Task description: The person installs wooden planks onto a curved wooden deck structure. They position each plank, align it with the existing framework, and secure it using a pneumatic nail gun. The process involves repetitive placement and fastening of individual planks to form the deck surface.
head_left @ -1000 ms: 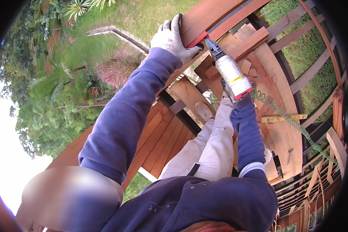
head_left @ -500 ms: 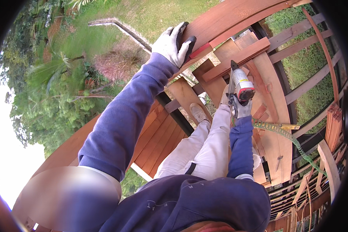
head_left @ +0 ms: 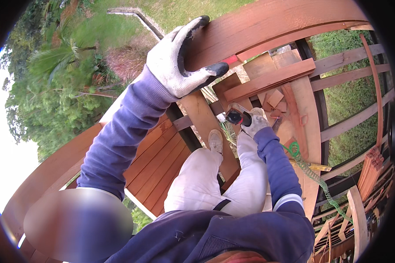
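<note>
A reddish-brown wooden board [head_left: 267, 28] runs from the upper middle to the upper right. My left hand [head_left: 173, 61], in a white glove with black fingertips, grips its near end, with the fingers on the far edge and the thumb on the near one. My right hand [head_left: 255, 126], gloved too, is closed on the handle of a nail gun [head_left: 235, 116], whose dark round end faces up. The tool is lower than the board, over my feet; its nose is hidden. A green coiled air hose [head_left: 309, 171] trails right from near my right hand.
A shorter reddish board [head_left: 270, 79] lies past the nail gun. Small wood offcuts [head_left: 275, 97] rest on a plywood sheet [head_left: 305, 131]. Dark beams [head_left: 351, 83] with open gaps over grass are on the right. Finished decking [head_left: 158, 162] lies left of my legs. Another person's blurred shape [head_left: 77, 225] is at lower left.
The nail gun has moved left and down and turned, so its end now faces up. My left hand and the board appear larger and nearer. My left foot has shifted left.
</note>
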A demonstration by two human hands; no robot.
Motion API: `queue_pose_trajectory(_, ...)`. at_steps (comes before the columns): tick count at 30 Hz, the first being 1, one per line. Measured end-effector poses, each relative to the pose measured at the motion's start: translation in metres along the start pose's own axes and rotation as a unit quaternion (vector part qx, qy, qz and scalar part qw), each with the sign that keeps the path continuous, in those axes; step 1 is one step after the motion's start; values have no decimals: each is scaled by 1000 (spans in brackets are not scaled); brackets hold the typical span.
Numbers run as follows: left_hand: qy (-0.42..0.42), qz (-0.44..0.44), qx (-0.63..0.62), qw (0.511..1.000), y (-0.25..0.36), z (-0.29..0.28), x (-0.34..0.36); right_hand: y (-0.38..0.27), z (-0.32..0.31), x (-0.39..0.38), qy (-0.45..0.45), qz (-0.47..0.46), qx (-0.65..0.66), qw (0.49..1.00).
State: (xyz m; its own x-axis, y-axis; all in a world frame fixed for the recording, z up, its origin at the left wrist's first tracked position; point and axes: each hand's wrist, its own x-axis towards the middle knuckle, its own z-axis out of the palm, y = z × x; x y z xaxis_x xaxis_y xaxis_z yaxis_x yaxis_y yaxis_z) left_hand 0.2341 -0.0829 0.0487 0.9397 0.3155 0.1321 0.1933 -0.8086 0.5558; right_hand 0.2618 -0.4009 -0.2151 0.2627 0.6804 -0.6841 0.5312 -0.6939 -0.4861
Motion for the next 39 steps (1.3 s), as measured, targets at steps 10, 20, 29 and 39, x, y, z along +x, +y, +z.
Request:
queue_pose_trajectory(10, -20, 118, 116, 986, 0, 20, -23, 53, 27, 120, 63, -169, -245, 953)
queue_pose_trajectory(20, -42, 98, 130, 986, -3, 19, -22, 90, 82, 152, 81, -171, -332, 924)
queue_pose_trajectory(29, -55, -5, -31, 998, 8, 30, -27, 108, 117, 175, 107, -175, -373, 905)
queue_pose_trajectory(39, -91, 55, -57, 993, -21, 25, -21, 128, 80, 188, 137, -198, -448, 861)
